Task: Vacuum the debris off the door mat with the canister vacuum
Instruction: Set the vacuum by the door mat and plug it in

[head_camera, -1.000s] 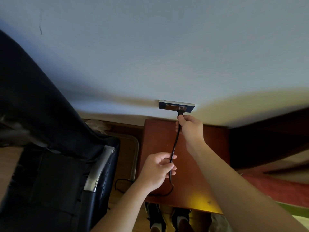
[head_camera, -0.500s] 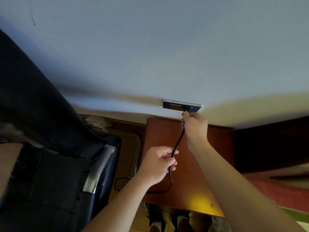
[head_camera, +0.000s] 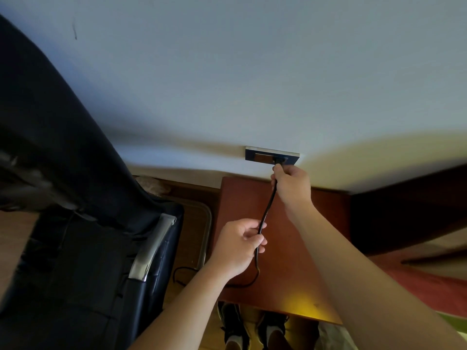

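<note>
Wall (head_camera: pixel 227 84): pale surface filling the view from 9 o'clock through 12 to 3 o'clock

Chair (head_camera: pixel 75 236): black, padded, with a silver armrest bracket; it occupies the 7 to 9 o'clock sector

Table (head_camera: pixel 290 261): reddish-brown top at 5 o'clock, with its far edge against the wall

Shoes (head_camera: pixel 235 324): a dark pair on the floor at 6 o'clock, below the table's near edge

Right hand (head_camera: pixel 294 188): reaches from 4 o'clock toward the wall. The fingers are closed together, with thumb and forefinger pinched on the top of the cord directly under the plug

Left hand (head_camera: pixel 237 245): sits at 7 o'clock of the right hand, above the table. The fingers are curled round the cord lower down

Power cord (head_camera: pixel 267 210): black and nearly taut between the two hands. Below the left hand it loops over the table toward 7 o'clock

Socket plate (head_camera: pixel 257 155): dark and rectangular, low on the wall at 12 o'clock of the right hand

Plug (head_camera: pixel 278 161): black, seated at the plate's right half and touching the right fingertips
</note>
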### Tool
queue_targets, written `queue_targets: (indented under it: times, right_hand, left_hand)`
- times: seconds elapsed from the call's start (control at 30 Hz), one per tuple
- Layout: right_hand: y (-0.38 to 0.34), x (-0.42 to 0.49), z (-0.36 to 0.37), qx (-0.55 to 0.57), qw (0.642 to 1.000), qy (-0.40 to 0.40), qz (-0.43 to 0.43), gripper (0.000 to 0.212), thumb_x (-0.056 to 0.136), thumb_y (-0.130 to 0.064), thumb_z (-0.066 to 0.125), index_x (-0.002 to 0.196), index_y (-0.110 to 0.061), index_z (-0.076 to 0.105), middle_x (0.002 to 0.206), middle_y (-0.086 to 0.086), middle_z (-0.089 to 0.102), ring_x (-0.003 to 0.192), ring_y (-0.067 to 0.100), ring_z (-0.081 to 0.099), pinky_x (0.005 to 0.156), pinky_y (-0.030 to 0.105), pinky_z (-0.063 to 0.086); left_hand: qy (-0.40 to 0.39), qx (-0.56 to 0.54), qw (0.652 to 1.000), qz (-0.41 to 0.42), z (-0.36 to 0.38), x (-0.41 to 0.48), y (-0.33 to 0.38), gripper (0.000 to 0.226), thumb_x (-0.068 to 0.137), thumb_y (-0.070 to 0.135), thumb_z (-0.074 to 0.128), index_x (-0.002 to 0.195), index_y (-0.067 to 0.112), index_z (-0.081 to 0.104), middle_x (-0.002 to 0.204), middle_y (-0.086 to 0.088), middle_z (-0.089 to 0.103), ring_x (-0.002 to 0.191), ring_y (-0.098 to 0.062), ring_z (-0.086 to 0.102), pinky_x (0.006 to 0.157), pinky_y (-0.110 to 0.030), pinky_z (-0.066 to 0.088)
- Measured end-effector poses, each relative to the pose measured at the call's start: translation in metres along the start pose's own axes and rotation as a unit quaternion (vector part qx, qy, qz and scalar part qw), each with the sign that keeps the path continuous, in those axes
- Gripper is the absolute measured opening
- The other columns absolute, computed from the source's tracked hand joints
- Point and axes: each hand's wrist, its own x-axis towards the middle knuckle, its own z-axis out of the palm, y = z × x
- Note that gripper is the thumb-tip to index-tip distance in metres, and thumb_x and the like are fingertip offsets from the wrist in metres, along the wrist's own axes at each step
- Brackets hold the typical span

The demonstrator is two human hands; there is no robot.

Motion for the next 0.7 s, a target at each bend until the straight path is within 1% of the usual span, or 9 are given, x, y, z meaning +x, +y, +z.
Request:
queue_targets:
  times: [0.07, 0.13, 0.23, 0.27, 0.37, 0.47, 0.53, 0.6, 0.7]
  right_hand:
    - [0.000, -0.002, -0.002, -0.014, 1.000, -0.001, -0.013, 0.028, 0.102, -0.022, 0.054, 0.075, -0.018, 0.062, 0.068, -0.001, 0.061, 0.065, 0.014, 0.055, 0.063, 0.027, 0.044]
    - [0.000, -0.003, -0.003, -0.027, 0.999, -0.003, -0.027, 0.028, 0.103, -0.022, 0.054, 0.075, -0.020, 0.061, 0.072, -0.002, 0.063, 0.067, 0.014, 0.056, 0.064, 0.028, 0.044]
    - [0.002, -0.004, -0.005, -0.062, 0.997, -0.009, -0.048, 0.019, 0.104, -0.022, 0.052, 0.089, -0.017, 0.063, 0.078, -0.005, 0.064, 0.067, 0.007, 0.055, 0.061, 0.021, 0.042]
    - [0.002, -0.004, -0.006, -0.073, 0.996, -0.010, -0.054, 0.017, 0.104, -0.023, 0.052, 0.094, -0.016, 0.064, 0.080, -0.006, 0.064, 0.068, 0.006, 0.055, 0.061, 0.021, 0.042]
    - [0.004, -0.001, -0.007, -0.114, 0.991, -0.017, -0.073, 0.023, 0.103, -0.025, 0.052, 0.094, -0.010, 0.066, 0.079, -0.002, 0.064, 0.066, 0.012, 0.054, 0.057, 0.025, 0.040]
    - [0.004, 0.000, -0.008, -0.144, 0.986, -0.025, -0.084, 0.026, 0.104, -0.025, 0.050, 0.090, -0.008, 0.065, 0.076, 0.003, 0.062, 0.060, 0.015, 0.051, 0.057, 0.027, 0.037]
    - [0.004, 0.001, -0.008, -0.149, 0.985, -0.029, -0.086, 0.028, 0.104, -0.025, 0.050, 0.091, -0.005, 0.065, 0.077, 0.005, 0.063, 0.061, 0.017, 0.051, 0.060, 0.029, 0.039]
    - [0.004, 0.002, -0.008, -0.152, 0.984, -0.029, -0.086, 0.030, 0.104, -0.025, 0.050, 0.094, -0.001, 0.066, 0.079, 0.009, 0.064, 0.063, 0.020, 0.053, 0.063, 0.031, 0.042]
    - [0.006, 0.003, -0.008, -0.159, 0.982, -0.031, -0.092, 0.028, 0.104, -0.024, 0.050, 0.092, -0.004, 0.065, 0.080, 0.010, 0.064, 0.065, 0.022, 0.054, 0.064, 0.032, 0.042]
  left_hand:
    - [0.011, 0.010, 1.000, 0.006, 0.002, -0.002, -0.002, 0.028, 0.099, 0.001, 0.060, 0.121, 0.014, 0.070, 0.089, -0.006, 0.075, 0.076, -0.014, 0.074, 0.063, -0.016, 0.054]
    - [0.017, 0.025, 0.999, 0.015, 0.004, -0.005, -0.003, 0.028, 0.099, 0.004, 0.060, 0.123, 0.018, 0.069, 0.089, -0.003, 0.076, 0.079, -0.015, 0.075, 0.064, -0.016, 0.054]
    - [0.022, 0.039, 0.999, 0.024, 0.006, -0.007, -0.006, 0.030, 0.100, 0.006, 0.059, 0.125, 0.020, 0.067, 0.090, 0.000, 0.076, 0.079, -0.012, 0.075, 0.066, -0.016, 0.053]
    - [0.024, 0.043, 0.998, 0.025, 0.007, -0.007, -0.007, 0.030, 0.101, 0.006, 0.058, 0.126, 0.019, 0.066, 0.090, 0.000, 0.075, 0.080, -0.012, 0.074, 0.067, -0.017, 0.054]
    - [0.029, 0.071, 0.996, 0.041, 0.009, -0.008, -0.010, 0.035, 0.101, 0.006, 0.057, 0.134, 0.015, 0.063, 0.094, 0.003, 0.074, 0.082, -0.010, 0.074, 0.080, -0.024, 0.059]
    - [0.033, 0.152, 0.986, 0.061, 0.010, -0.011, -0.010, 0.042, 0.102, 0.014, 0.058, 0.144, 0.018, 0.055, 0.103, 0.010, 0.072, 0.089, -0.006, 0.072, 0.088, -0.022, 0.057]
    - [0.031, 0.210, 0.975, 0.070, 0.010, -0.013, -0.009, 0.048, 0.103, 0.018, 0.058, 0.150, 0.021, 0.049, 0.114, 0.009, 0.071, 0.099, -0.007, 0.070, 0.093, -0.024, 0.056]
    - [0.025, 0.256, 0.963, 0.079, 0.008, -0.016, -0.009, 0.050, 0.103, 0.017, 0.057, 0.152, 0.022, 0.045, 0.119, 0.010, 0.069, 0.105, -0.006, 0.067, 0.097, -0.025, 0.054]
    - [0.024, 0.304, 0.948, 0.090, 0.005, -0.020, -0.008, 0.053, 0.103, 0.018, 0.057, 0.153, 0.025, 0.043, 0.124, 0.012, 0.063, 0.112, -0.005, 0.062, 0.102, -0.026, 0.052]
